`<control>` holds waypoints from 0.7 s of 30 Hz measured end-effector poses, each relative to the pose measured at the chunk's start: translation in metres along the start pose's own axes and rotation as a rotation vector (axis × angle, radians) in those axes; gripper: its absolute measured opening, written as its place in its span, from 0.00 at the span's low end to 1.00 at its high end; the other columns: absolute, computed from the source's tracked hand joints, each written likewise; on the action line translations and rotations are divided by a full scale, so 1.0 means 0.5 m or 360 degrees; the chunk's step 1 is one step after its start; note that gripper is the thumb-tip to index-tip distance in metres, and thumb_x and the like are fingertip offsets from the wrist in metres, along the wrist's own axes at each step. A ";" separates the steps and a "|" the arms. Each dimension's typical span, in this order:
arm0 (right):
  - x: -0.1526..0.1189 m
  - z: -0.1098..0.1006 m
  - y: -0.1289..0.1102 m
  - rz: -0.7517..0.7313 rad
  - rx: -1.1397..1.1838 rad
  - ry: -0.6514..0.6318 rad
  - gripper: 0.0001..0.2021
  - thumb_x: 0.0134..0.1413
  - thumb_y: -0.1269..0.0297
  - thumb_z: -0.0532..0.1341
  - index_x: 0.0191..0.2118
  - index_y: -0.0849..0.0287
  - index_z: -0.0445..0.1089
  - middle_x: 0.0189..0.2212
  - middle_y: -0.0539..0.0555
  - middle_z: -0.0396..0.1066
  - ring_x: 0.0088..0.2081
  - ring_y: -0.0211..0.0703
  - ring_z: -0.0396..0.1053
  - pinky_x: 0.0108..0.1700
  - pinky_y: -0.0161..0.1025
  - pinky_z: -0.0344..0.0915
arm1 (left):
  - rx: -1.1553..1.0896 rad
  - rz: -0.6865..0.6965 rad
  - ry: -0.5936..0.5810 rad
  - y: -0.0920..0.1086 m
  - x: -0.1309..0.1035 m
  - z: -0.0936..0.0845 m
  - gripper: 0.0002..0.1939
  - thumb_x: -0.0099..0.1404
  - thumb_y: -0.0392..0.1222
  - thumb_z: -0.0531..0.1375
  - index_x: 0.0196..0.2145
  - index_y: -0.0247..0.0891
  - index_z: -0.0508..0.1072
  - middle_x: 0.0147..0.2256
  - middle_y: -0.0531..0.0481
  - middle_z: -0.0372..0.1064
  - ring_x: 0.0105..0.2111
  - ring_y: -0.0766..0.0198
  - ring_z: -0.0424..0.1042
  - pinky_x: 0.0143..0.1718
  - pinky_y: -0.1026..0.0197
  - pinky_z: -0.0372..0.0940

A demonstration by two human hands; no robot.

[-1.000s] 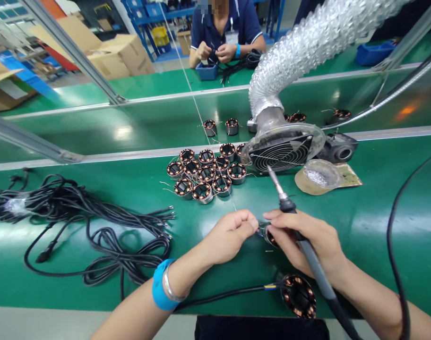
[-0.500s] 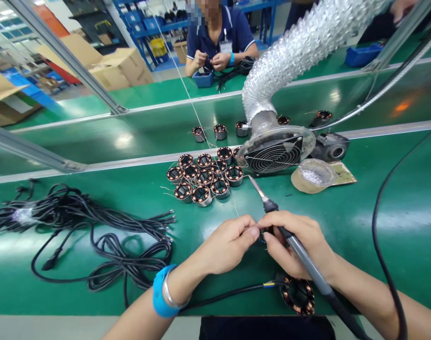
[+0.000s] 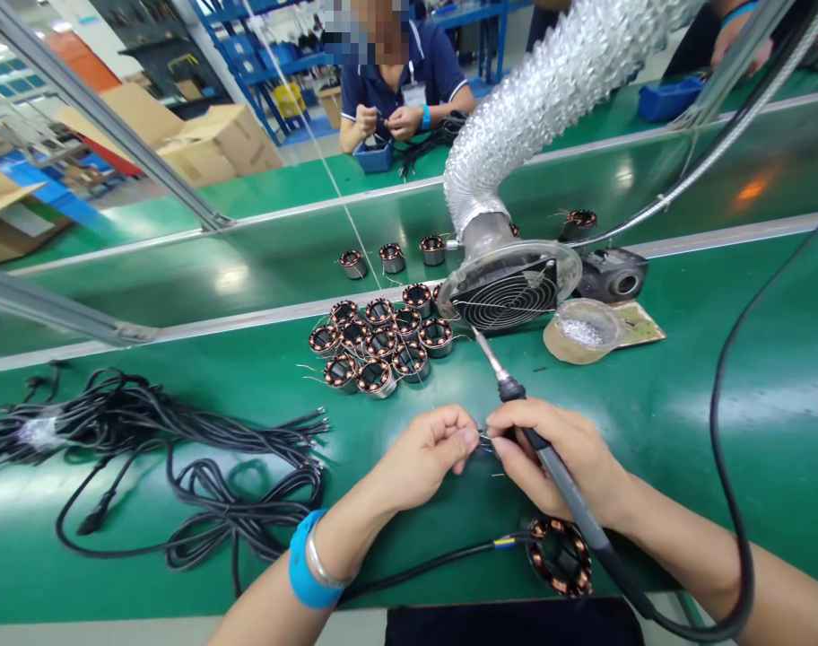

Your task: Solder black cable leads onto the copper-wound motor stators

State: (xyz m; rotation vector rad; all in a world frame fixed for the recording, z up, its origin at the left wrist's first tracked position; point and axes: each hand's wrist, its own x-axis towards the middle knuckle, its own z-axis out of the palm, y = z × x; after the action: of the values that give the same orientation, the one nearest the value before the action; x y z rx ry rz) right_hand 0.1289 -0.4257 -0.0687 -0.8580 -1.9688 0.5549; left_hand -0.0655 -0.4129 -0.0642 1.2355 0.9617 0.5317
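My right hand [image 3: 563, 453] is closed around the grip of a soldering iron [image 3: 550, 467], whose metal tip points up and away, toward the fan. The fingers of my left hand [image 3: 436, 449] are pinched together just left of it. Between both sets of fingertips shows a bit of thin wire [image 3: 484, 440], partly hidden by the fingers. Below my right hand lies a motor stator [image 3: 561, 558] with copper windings, at the table's front edge. A black cable [image 3: 436, 558] with a yellow and blue wire end runs to it from the left.
Several stators [image 3: 380, 343] stand grouped ahead of my hands. Behind the iron's tip are a fan [image 3: 507, 296] with a silver duct [image 3: 490, 152] and a round tub [image 3: 582, 332]. Black cables [image 3: 200, 422] lie at left. A person [image 3: 402, 81] works across the bench.
My hands have drawn slightly apart, so the wire between the fingertips shows more. The soldering iron stays in my right hand. The whole view has shifted a little.
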 end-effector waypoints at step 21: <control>-0.053 0.022 0.024 -0.0181 -0.0097 0.0218 0.11 0.58 0.75 0.59 0.45 0.56 0.67 0.35 0.53 0.76 0.32 0.41 0.77 0.33 0.31 0.75 | 0.1555 0.0327 0.0430 0.099 -0.150 -0.012 0.16 0.66 0.48 0.59 0.51 0.43 0.70 0.48 0.44 0.73 0.46 0.52 0.71 0.48 0.54 0.61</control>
State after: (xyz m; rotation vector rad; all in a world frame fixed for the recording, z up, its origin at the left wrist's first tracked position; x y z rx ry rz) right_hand 0.1332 -0.4383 -0.0970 -0.7944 -1.9040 0.3620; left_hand -0.1023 -0.4551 0.0066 2.1896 1.4022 0.3897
